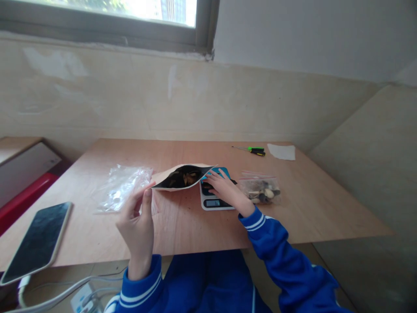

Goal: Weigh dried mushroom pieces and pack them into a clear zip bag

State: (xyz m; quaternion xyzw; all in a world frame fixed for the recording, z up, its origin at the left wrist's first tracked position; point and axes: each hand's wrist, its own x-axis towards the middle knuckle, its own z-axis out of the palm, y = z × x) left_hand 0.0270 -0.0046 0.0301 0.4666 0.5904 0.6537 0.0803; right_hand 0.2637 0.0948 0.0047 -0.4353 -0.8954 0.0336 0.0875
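Note:
My left hand pinches the left corner of a paper pouch, thumb on the near side. The pouch's mouth gapes toward me, showing dark lining and dried brown pieces inside. Beside its right corner, my right hand reaches over a small white digital scale with fingers stretched and apart. Whether these fingers touch the pouch I cannot tell. Dark pieces lie on the scale, partly covered by that hand. Right of it is a clear zip bag of mixed pale and dark pieces.
Crumpled clear plastic bags lie left of the pouch. A phone with a white cable sits at the table's left edge. Two screwdrivers and a white paper piece lie at the back right, near the wall.

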